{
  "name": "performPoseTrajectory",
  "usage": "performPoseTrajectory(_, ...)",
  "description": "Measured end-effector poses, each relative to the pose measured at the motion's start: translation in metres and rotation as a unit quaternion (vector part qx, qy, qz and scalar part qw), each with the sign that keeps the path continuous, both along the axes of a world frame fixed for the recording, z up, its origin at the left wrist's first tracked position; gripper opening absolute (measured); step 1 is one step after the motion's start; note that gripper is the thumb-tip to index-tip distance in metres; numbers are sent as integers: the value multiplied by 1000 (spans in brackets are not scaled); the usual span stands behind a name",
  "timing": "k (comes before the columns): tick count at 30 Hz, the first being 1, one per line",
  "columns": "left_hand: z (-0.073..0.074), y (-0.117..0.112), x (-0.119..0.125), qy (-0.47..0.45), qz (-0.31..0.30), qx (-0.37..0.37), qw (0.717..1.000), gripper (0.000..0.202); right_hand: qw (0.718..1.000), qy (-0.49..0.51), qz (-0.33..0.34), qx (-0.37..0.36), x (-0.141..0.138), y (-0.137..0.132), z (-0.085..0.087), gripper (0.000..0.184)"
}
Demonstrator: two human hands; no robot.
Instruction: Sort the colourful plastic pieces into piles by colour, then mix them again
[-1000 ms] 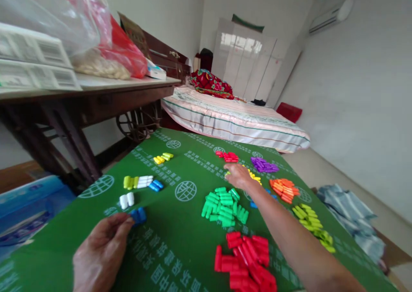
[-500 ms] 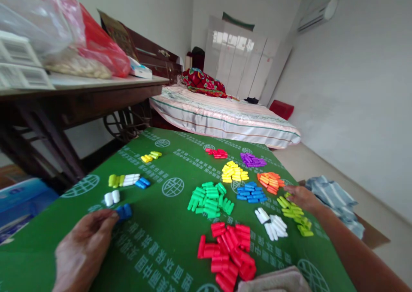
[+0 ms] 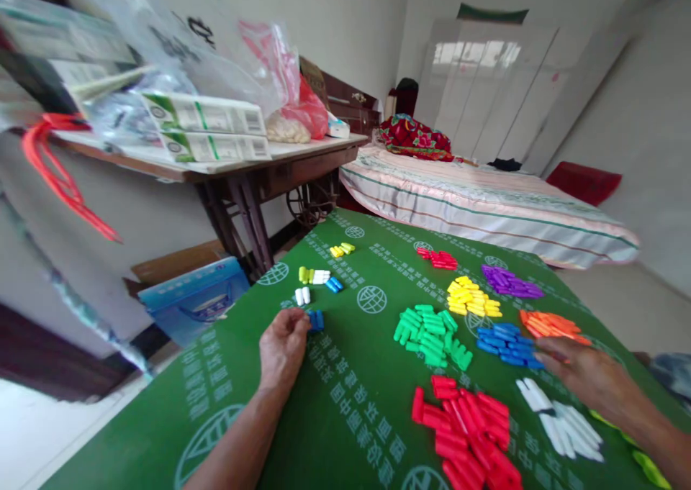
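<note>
A green printed mat [image 3: 345,411] carries small plastic pegs sorted by colour. My left hand [image 3: 283,347] rests near the mat's left edge, fingers curled and pinching a pair of blue pegs [image 3: 316,320]. Just beyond it lie white pegs [image 3: 302,296] and a yellow-green, white and blue row [image 3: 318,278]. My right hand [image 3: 580,371] hovers low at the right, fingers extended, over the edge of the blue pile [image 3: 504,335] and beside the orange pile [image 3: 551,324]. Green pegs [image 3: 432,329], red pegs [image 3: 469,439] and white pegs [image 3: 566,418] lie between my hands.
Yellow [image 3: 472,297], purple [image 3: 510,283] and small red [image 3: 440,260] piles lie farther back. A wooden table [image 3: 259,166] with boxes and plastic bags stands at the left, a blue box [image 3: 188,299] under it. A bed [image 3: 486,202] lies behind the mat.
The view has swung left. My right hand came back from the yellow pile, passed the lime pegs, and now lies by the blue and orange piles. My left hand stays on the blue pegs.
</note>
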State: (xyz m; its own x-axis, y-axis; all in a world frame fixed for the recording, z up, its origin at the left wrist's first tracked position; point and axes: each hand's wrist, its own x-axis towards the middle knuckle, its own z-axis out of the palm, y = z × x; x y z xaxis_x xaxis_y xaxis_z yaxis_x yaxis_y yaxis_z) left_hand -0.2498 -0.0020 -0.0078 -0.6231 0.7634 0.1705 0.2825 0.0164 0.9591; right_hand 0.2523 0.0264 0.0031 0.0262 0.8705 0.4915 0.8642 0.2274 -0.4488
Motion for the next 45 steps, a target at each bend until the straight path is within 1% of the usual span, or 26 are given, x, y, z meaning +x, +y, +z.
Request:
performPoseTrajectory(1, 0, -1, 1, -19, 1, 8, 1000, 26, 997, -36, 51, -51, -24, -3, 4, 23)
performPoseTrajectory(2, 0, -1, 1, -40, 3, 16, 999, 26, 993, -54, 78, -70, -51, -7, 9, 23)
performPoseTrajectory(3, 0, -2, 1, -59, 7, 24, 998, 27, 987, -68, 120, -83, -81, -11, 15, 24)
performPoseTrajectory(5, 1, -3, 2, -88, 17, 34, 995, 28, 966, -102, 210, -115, -143, -18, 29, 26)
performPoseTrajectory(6, 1, -3, 2, -99, 21, 37, 994, 28, 952, -118, 251, -126, -175, -21, 36, 26)
performPoseTrajectory(8, 2, -4, 2, -113, 26, 40, 992, 29, 932, -132, 308, -140, -235, -23, 48, 25)
performPoseTrajectory(11, 2, -5, 0, -112, 29, 34, 993, 30, 910, -143, 368, -126, -312, -21, 60, 25)
performPoseTrajectory(12, 2, -5, -1, -108, 31, 29, 993, 31, 905, -162, 379, -110, -332, -19, 61, 26)
performPoseTrajectory(14, 2, -4, -3, -98, 41, 17, 994, 32, 905, -177, 373, -101, -363, -14, 60, 26)
performPoseTrajectory(16, 1, -2, -7, -93, 56, 5, 994, 34, 910, -187, 359, -92, -383, -8, 57, 26)
performPoseTrajectory(18, 0, 1, -10, -94, 71, -1, 993, 35, 913, -195, 348, -86, -394, -4, 54, 24)
performPoseTrajectory(20, 0, 4, -12, -94, 83, 0, 992, 36, 916, -204, 337, -81, -397, -3, 52, 22)
performPoseTrajectory(23, 1, 6, -12, -92, 91, 2, 992, 35, 921, -213, 320, -72, -393, -9, 54, 23)
performPoseTrajectory(26, 4, 5, -9, -100, 85, 1, 991, 35, 925, -212, 309, -64, -379, -19, 60, 17)
performPoseTrajectory(28, 5, 4, -8, -107, 77, 2, 991, 36, 933, -196, 295, -63, -362, -25, 63, 11)
performPoseTrajectory(30, 7, 3, -7, -113, 70, -2, 991, 36, 944, -174, 271, -67, -335, -28, 64, 9)
performPoseTrajectory(33, 11, 3, -5, -125, 62, -7, 990, 36, 960, -153, 220, -80, -276, -27, 61, 18)
performPoseTrajectory(35, 13, 3, -2, -128, 59, -3, 990, 35, 974, -133, 151, -102, -229, -25, 54, 21)
performPoseTrajectory(36, 14, 3, -1, -129, 58, -1, 990, 35, 977, -141, 114, -111, -207, -23, 50, 22)
performPoseTrajectory(39, 14, 3, 1, -127, 48, -3, 991, 35, 973, -185, 48, -127, -149, -21, 35, 30)
performPoseTrajectory(40, 13, 3, 0, -122, 43, -4, 992, 35, 970, -202, 40, -130, -135, -21, 29, 31)
performPoseTrajectory(42, 12, 3, 0, -111, 37, -5, 993, 35, 963, -229, 28, -137, -117, -22, 19, 33)
performPoseTrajectory(45, 10, 3, -1, -97, 35, -5, 995, 34, 960, -240, 24, -141, -104, -23, 6, 33)
